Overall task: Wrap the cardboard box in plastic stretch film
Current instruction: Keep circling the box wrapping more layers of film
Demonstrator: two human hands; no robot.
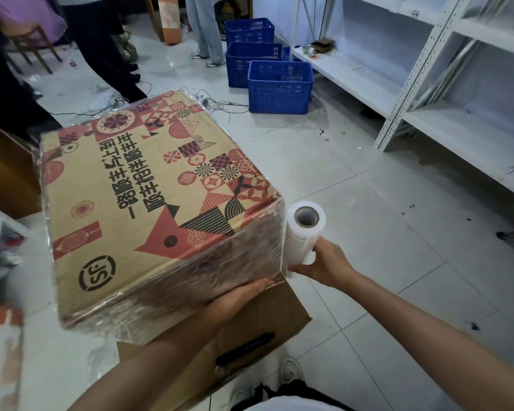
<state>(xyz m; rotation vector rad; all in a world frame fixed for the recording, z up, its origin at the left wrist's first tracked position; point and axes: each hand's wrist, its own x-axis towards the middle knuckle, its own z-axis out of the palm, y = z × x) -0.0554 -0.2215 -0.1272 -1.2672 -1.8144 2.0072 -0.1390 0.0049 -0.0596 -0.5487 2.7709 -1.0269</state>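
**Slippery Film, Stiff Box: Where to Hold**

The big printed box [161, 203] is sitting on a plain brown box [250, 327] low down, near the floor. It is just in front of the left hand [238, 298] and just to the left of the right hand [324, 262].

The left hand is lying flat against the near side of the printed box, down by its bottom edge. Its fingers [258, 284] are looking straight and close together, pressing on the box and not curling round anything. The right hand is gripping the roll of film [301, 232]. Its fingers are wrapping round the lower part of the roll, which is standing upright just beside the near right corner of the box.

Shiny film is already covering the top and sides of the printed box, with wrinkles on the near side. That skin is probably making the box slippery, so a flat push is likely working better than a pinch. The box is looking stiff, with firm edges and corners. I cannot tell how heavy it is.

The roll is looking light and easy for one hand. Gripping it low is letting it turn. The film itself is thin, soft and stretchy, and it is probably tearing easily on a sharp corner.

Blue crates [279, 84] and white shelves [428, 120] are standing well beyond the fingers.
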